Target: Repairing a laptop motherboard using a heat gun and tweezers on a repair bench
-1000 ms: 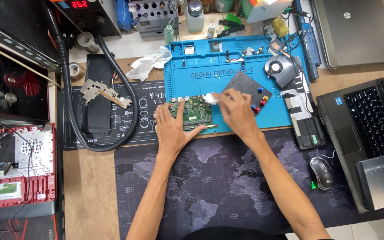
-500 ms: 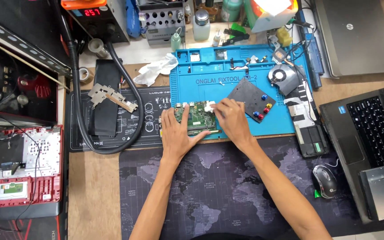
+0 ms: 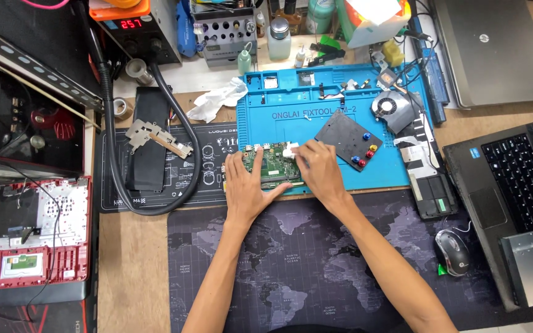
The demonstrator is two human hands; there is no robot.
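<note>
A small green circuit board (image 3: 274,165) lies on the near left part of a blue silicone work mat (image 3: 303,123). My left hand (image 3: 247,188) rests flat with its fingers spread, pressing on the board's left and near edge. My right hand (image 3: 317,169) pinches a small white wad (image 3: 290,150), perhaps a tissue or swab, against the board's far right corner. A dark square plate with coloured knobs (image 3: 343,139) lies just right of my right hand.
A cooling fan (image 3: 390,106), an open laptop (image 3: 513,185) and a mouse (image 3: 451,251) are to the right. A black hose (image 3: 109,123), a metal bracket (image 3: 155,137), a crumpled tissue (image 3: 217,102) and a red laptop chassis (image 3: 29,240) are to the left. A dark map desk mat (image 3: 291,271) lies nearest me.
The view has drifted a little between frames. My hands stay on the board, with the right hand and its white wad shifting slightly over the far edge.
</note>
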